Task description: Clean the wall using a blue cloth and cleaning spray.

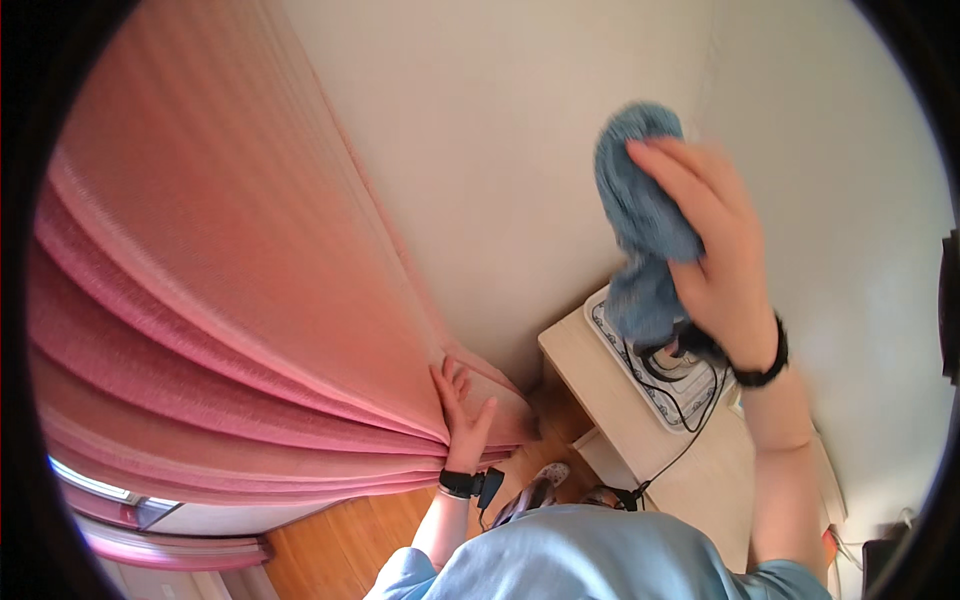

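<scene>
A blue cloth (649, 202) is bunched in my right hand (724, 240), raised in front of the pale wall (510, 150). The cloth's lower end hangs over part of a white patterned tray below. My left hand (465, 420) lies against the pink curtain (300, 300) near its lower edge, fingers spread and pressing the fabric to one side. Its folds gather beneath my left wrist. Both wrists wear black bands, and the left one carries a small black device.
A light wooden cabinet (705, 465) stands by the wall, bearing the white patterned tray (664, 405) with black cables over it. Wooden flooring (352, 536) shows below. At the lower left are a window (112, 487) and another pink curtain (180, 551).
</scene>
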A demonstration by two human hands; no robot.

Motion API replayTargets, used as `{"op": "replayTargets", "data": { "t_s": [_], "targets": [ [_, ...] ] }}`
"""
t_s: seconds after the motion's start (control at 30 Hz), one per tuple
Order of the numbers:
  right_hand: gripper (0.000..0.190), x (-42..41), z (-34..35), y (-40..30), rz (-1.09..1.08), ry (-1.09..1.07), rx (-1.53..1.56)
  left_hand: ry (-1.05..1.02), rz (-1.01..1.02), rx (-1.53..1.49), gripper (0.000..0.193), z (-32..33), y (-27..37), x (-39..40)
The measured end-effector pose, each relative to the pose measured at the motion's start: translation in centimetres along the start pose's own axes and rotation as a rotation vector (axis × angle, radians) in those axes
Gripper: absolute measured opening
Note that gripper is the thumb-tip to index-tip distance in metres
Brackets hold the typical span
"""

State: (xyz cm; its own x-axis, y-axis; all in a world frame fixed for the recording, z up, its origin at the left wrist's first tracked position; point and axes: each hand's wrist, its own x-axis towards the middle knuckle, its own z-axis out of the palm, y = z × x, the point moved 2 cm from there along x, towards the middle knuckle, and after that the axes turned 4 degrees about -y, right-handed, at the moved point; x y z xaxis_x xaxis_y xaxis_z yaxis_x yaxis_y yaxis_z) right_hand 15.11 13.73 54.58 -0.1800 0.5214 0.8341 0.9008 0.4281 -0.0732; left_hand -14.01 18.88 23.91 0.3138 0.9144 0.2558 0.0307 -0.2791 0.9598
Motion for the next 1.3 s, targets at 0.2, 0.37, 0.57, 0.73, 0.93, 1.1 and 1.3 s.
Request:
{"op": "replayTargets", "data": {
  "t_s": [0.2,0.37,0.57,0.73,0.93,1.1,1.3],
  "targets": [
    [0.063,-5.1,5.9,-4.1,0.185,0.029,0.212,0.201,0.002,0.039,0.106,-3.7,0.4,-1.9],
    [0.073,-3.7,13.5,-2.8,0.146,0.049,0.224,0.260,0.017,0.095,0.105,-5.7,0.5,-2.7],
    [0.073,-0.4,20.8,-3.3,-0.038,0.117,0.087,0.488,0.024,0.122,0.102,-10.7,0.3,-4.8],
    [0.055,-8.4,26.9,-2.2,-0.121,0.029,0.047,0.519,0.022,0.146,0.107,-13.0,0.6,-5.7],
    [0.041,-12.6,28.3,-1.9,-0.145,-0.089,0.045,0.548,0.028,0.281,0.108,-13.5,0.6,-5.0],
    [0.047,-7.0,24.7,-2.9,-0.130,-0.040,0.041,0.594,-0.039,0.349,0.105,-14.0,1.4,-3.8],
    [0.059,5.9,17.3,-2.4,-0.105,0.291,0.005,0.600,-0.088,0.368,0.103,-13.9,2.3,-3.1]
  ]
}}
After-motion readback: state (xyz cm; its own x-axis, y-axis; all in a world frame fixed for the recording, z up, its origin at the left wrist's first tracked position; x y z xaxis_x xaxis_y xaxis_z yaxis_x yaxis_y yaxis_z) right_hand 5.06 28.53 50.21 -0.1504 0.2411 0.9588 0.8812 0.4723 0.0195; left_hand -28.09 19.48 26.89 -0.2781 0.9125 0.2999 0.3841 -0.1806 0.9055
